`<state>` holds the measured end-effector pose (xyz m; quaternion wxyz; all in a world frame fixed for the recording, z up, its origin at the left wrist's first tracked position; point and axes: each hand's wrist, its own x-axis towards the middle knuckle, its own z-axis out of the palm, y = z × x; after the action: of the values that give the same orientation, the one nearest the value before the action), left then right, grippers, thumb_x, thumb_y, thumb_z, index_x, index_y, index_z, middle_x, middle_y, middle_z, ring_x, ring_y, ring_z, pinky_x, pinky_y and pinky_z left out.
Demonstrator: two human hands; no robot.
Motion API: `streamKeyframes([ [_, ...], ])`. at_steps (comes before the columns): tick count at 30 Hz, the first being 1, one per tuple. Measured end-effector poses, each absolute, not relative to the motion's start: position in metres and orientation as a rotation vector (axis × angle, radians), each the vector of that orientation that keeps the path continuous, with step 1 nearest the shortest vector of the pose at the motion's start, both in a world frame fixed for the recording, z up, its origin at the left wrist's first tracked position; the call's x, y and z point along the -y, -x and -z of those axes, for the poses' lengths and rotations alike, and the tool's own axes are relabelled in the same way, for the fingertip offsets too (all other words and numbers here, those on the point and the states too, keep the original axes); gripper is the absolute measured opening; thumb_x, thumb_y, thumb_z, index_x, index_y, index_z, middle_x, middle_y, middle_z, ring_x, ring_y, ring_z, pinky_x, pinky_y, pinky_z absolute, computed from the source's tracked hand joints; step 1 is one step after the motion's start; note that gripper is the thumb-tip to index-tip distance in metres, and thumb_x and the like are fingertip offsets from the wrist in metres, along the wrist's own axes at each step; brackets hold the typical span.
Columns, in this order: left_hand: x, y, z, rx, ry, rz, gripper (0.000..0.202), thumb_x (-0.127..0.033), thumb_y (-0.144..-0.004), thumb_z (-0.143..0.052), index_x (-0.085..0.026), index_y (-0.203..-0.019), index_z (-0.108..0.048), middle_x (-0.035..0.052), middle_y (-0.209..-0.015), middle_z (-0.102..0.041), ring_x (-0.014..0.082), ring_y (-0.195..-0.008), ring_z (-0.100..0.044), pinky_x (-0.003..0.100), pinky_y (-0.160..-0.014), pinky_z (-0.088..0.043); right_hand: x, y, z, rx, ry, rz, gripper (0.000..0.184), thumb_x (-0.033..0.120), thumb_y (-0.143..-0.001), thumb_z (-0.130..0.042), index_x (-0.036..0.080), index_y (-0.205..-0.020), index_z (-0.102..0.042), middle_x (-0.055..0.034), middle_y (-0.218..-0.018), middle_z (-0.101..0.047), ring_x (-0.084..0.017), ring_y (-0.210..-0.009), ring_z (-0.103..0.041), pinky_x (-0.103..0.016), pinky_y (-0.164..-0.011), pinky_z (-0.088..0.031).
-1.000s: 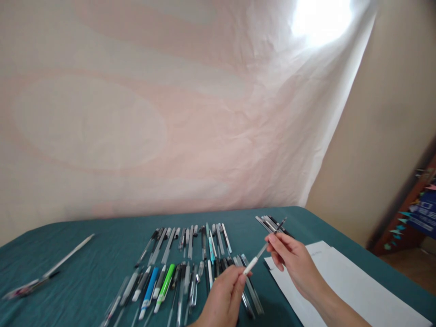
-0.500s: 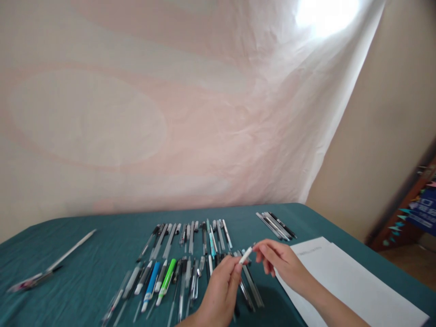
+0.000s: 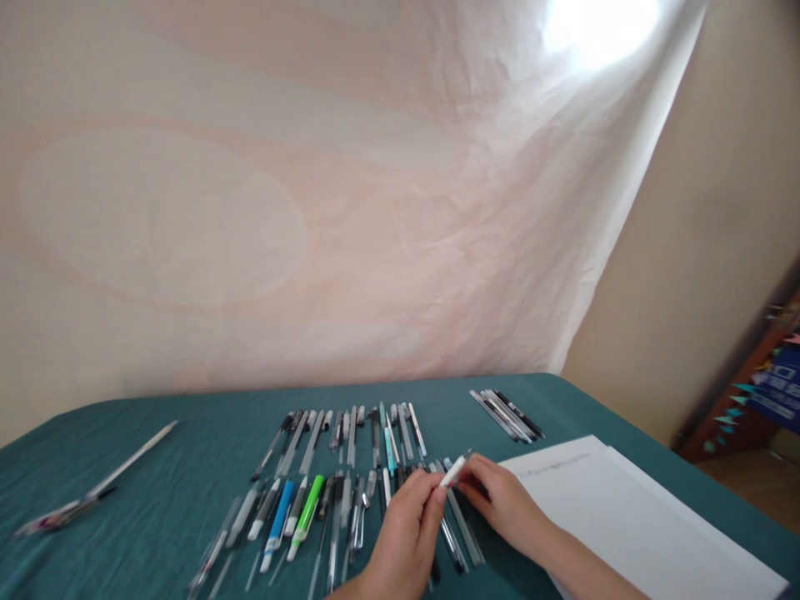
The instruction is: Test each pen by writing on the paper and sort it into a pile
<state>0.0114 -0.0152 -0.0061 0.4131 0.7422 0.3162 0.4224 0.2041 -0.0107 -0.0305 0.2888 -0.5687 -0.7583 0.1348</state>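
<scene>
My left hand (image 3: 403,537) and my right hand (image 3: 503,504) meet low over a teal table (image 3: 187,467). Both pinch a short white pen piece (image 3: 452,471), the left from below, the right from its right side. Beneath and around the hands lie two rows of several pens (image 3: 350,467), among them a green pen (image 3: 306,515) and a blue pen (image 3: 276,523).
A small bundle of dark and grey pens (image 3: 507,414) lies at the far right of the table. White paper sheets (image 3: 625,517) cover the near right corner. A white pen (image 3: 134,457) and a dark one (image 3: 56,517) lie apart at the left. A pale cloth backdrop (image 3: 312,192) hangs behind.
The long pen held up between both hands a second ago has come down; my right hand drew in toward the left, and now only a short white piece shows between them.
</scene>
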Motion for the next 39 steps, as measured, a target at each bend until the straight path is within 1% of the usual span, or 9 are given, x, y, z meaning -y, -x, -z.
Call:
streamKeyframes([
  [2,0.015,-0.012,0.007,-0.797,-1.872,-1.058,0.030,-0.034,-0.091,-0.038,-0.019,-0.103,-0.061,0.0070,-0.089,-0.058,0.0185,-0.081,-0.053,0.027,-0.078,-0.042,0.010,-0.204,0.032,2.012,1.529,-0.365,0.009,0.025,-0.084,-0.048,0.021,-0.079,-0.054,0.0000,-0.075,-0.054,-0.015,-0.068,-0.053,-0.025,-0.063,-0.040],
  [6,0.014,-0.012,0.009,-0.797,-1.883,-1.058,0.030,-0.033,-0.091,-0.037,-0.019,-0.104,-0.061,0.0066,-0.089,-0.058,0.0181,-0.082,-0.053,0.027,-0.078,-0.042,0.008,-0.205,0.034,1.974,1.533,-0.376,0.008,0.024,-0.083,-0.048,0.021,-0.077,-0.051,0.0003,-0.078,-0.052,-0.015,-0.068,-0.052,-0.025,-0.063,-0.040],
  [14,0.013,-0.011,0.009,-0.782,-1.892,-1.053,0.027,-0.031,-0.091,-0.039,-0.019,-0.103,-0.060,0.0060,-0.089,-0.057,0.0179,-0.084,-0.054,0.026,-0.079,-0.041,0.008,-0.203,0.036,1.903,1.511,-0.465,0.009,0.025,-0.081,-0.050,0.019,-0.076,-0.055,0.0016,-0.070,-0.053,-0.013,-0.062,-0.050,-0.024,-0.058,-0.038],
  [18,0.014,-0.010,0.007,-0.790,-1.903,-1.049,0.027,-0.031,-0.092,-0.038,-0.019,-0.103,-0.060,0.0060,-0.089,-0.057,0.0177,-0.084,-0.054,0.025,-0.077,-0.041,0.005,-0.212,0.025,1.701,1.443,-0.646,0.015,0.032,-0.080,-0.053,0.018,-0.077,-0.054,0.0028,-0.064,-0.052,-0.012,-0.058,-0.048,-0.023,-0.054,-0.038],
  [21,0.015,-0.010,0.005,-0.789,-1.914,-1.040,0.028,-0.031,-0.092,-0.038,-0.020,-0.103,-0.060,0.0058,-0.087,-0.057,0.0175,-0.082,-0.054,0.025,-0.076,-0.041,0.007,-0.222,0.004,1.525,1.361,-0.816,0.022,0.039,-0.077,-0.058,0.018,-0.080,-0.052,0.0036,-0.064,-0.050,-0.010,-0.055,-0.046,-0.022,-0.051,-0.038],
  [25,0.015,-0.009,0.004,-0.779,-1.931,-1.043,0.027,-0.030,-0.092,-0.038,-0.020,-0.100,-0.061,0.0052,-0.086,-0.056,0.0169,-0.080,-0.054,0.025,-0.075,-0.040,0.019,-0.228,-0.032,1.474,1.264,-0.891,0.022,0.036,-0.076,-0.060,0.018,-0.084,-0.052,0.0005,-0.077,-0.054,-0.011,-0.064,-0.049,-0.022,-0.058,-0.042],
  [28,0.014,-0.009,0.005,-0.776,-1.957,-1.037,0.026,-0.030,-0.092,-0.038,-0.019,-0.098,-0.060,0.0048,-0.084,-0.055,0.0166,-0.080,-0.053,0.025,-0.074,-0.040,0.029,-0.225,-0.047,1.518,1.256,-0.892,0.021,0.035,-0.077,-0.061,0.018,-0.085,-0.052,-0.0003,-0.079,-0.055,-0.011,-0.065,-0.050,-0.023,-0.059,-0.042],
  [34,0.014,-0.009,0.007,-0.773,-1.991,-1.025,0.025,-0.030,-0.092,-0.038,-0.019,-0.095,-0.060,0.0050,-0.084,-0.054,0.0166,-0.079,-0.053,0.025,-0.073,-0.040,0.036,-0.215,-0.050,1.599,1.259,-0.822,0.016,0.031,-0.079,-0.059,0.019,-0.087,-0.052,-0.0011,-0.082,-0.057,-0.013,-0.073,-0.053,-0.026,-0.067,-0.043],
  [39,0.013,-0.008,0.008,-0.780,-2.009,-1.012,0.025,-0.029,-0.092,-0.037,-0.018,-0.095,-0.059,0.0051,-0.084,-0.054,0.0164,-0.079,-0.052,0.024,-0.073,-0.040,0.036,-0.214,-0.050,1.594,1.248,-0.829,0.018,0.029,-0.080,-0.058,0.020,-0.093,-0.049,-0.0015,-0.085,-0.058,-0.015,-0.078,-0.055,-0.029,-0.072,-0.044],
])
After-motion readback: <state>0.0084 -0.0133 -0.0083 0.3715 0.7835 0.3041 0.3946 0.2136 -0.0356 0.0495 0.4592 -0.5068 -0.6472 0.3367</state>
